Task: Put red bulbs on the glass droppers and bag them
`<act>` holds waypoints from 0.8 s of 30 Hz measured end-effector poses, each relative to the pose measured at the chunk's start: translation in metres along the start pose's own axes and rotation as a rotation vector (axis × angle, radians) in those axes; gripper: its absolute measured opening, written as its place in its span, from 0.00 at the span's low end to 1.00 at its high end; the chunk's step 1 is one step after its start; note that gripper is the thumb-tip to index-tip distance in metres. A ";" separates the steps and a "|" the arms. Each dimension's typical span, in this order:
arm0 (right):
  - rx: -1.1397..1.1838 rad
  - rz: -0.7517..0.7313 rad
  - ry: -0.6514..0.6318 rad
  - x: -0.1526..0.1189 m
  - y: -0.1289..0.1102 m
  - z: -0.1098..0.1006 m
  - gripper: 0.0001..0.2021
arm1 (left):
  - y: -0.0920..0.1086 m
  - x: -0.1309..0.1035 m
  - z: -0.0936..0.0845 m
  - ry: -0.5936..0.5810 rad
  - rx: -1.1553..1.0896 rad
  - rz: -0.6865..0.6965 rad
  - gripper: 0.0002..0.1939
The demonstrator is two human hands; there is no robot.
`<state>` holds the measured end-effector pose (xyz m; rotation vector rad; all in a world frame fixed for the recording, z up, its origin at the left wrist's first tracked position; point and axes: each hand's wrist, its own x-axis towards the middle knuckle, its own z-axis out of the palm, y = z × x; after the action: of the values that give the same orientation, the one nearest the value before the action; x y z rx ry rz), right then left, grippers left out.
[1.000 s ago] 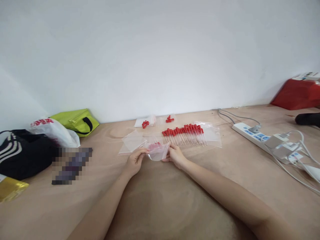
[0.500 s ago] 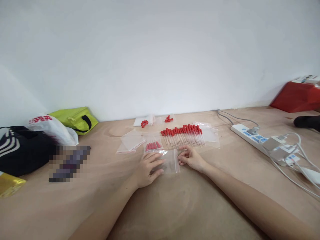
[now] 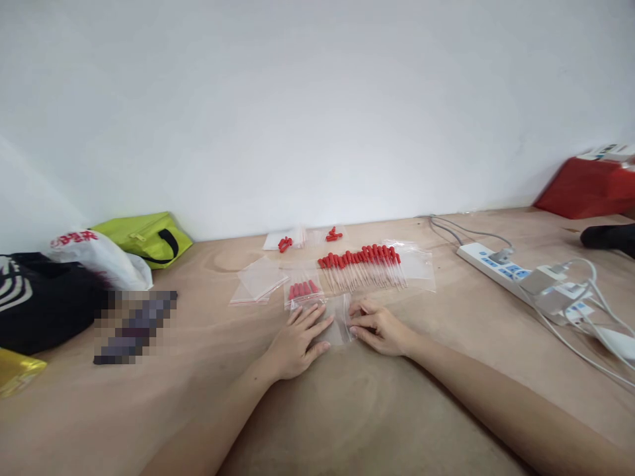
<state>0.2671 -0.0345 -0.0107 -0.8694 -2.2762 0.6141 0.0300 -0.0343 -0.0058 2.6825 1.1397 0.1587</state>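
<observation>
A clear zip bag (image 3: pixel 339 330) lies flat on the table in front of me, its zip edge facing right. My left hand (image 3: pixel 299 340) rests on the bag's left part with fingers spread, covering some of it. At the zip edge, the bent fingers of my right hand (image 3: pixel 377 328) pinch the bag's border. Just beyond, a row of droppers (image 3: pixel 360 268) with red rubber bulbs and slim clear tubes lies side by side. Another clear bag (image 3: pixel 288 303), with several red bulbs (image 3: pixel 303 289) in it, lies beyond my left fingertips.
Flat zip bags (image 3: pixel 255 283) lie left of the droppers. Small red pieces (image 3: pixel 284 244) sit on bags near the wall. A power strip (image 3: pixel 501 268) with cables is at right. Bags, including a lime-green one (image 3: pixel 143 241), stand at left; a red bag (image 3: pixel 585 188) stands far right.
My left hand has flattened and spread further over the bag. The fingers of my right hand have moved slightly nearer to me along the zip edge.
</observation>
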 end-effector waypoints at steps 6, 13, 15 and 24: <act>-0.056 0.002 -0.190 0.000 -0.001 -0.010 0.24 | -0.001 0.000 -0.002 0.046 -0.053 0.011 0.25; 0.053 0.062 -0.207 -0.004 0.012 -0.021 0.25 | -0.010 -0.009 -0.005 0.153 -0.128 0.031 0.19; 0.121 0.083 -0.182 -0.003 0.018 -0.025 0.22 | -0.008 -0.010 -0.006 0.149 -0.129 0.051 0.18; 0.055 0.479 0.389 0.072 0.051 -0.013 0.11 | 0.006 -0.007 -0.003 0.156 -0.149 0.027 0.20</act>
<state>0.2551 0.0537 -0.0054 -1.3892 -1.7028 0.6395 0.0290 -0.0427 -0.0016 2.5913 1.0877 0.4459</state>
